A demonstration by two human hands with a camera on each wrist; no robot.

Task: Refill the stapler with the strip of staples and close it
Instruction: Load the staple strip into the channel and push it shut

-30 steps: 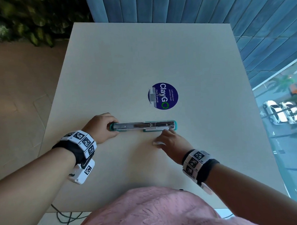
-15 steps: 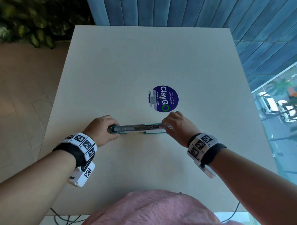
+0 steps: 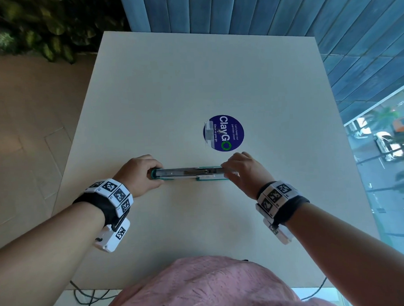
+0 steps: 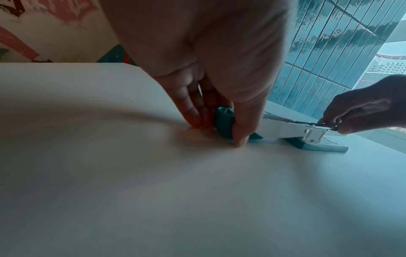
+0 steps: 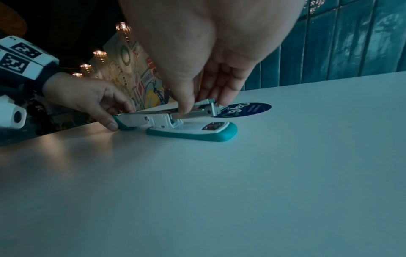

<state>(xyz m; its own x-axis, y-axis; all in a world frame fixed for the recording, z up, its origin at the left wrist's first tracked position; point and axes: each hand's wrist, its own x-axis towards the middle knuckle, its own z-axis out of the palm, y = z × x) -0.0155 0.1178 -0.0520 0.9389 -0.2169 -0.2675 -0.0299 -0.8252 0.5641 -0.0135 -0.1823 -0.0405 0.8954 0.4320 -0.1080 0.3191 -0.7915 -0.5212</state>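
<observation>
A teal and white stapler point(image 3: 188, 173) lies opened out flat on the white table point(image 3: 193, 83), its cover swung left and its teal base point(image 5: 197, 133) on the right. My left hand point(image 3: 148, 173) grips the teal cover end point(image 4: 224, 121) against the table, thumb on the near side. At the front end of the metal magazine, my right hand point(image 3: 229, 171) pinches a thin silvery strip of staples point(image 4: 316, 123) between thumb and fingers. In the right wrist view the thumb point(image 5: 184, 104) presses on top of the magazine and hides most of the strip.
A round blue sticker point(image 3: 223, 133) is stuck flat on the table just beyond the right hand. Blue upholstered panels point(image 3: 236, 10) stand at the far table edge and a window runs along the right. Cables hang below the near edge.
The right hand has left the table in front of the stapler and gone to the magazine's right end, where it now holds the strip. The left hand has kept its grip.
</observation>
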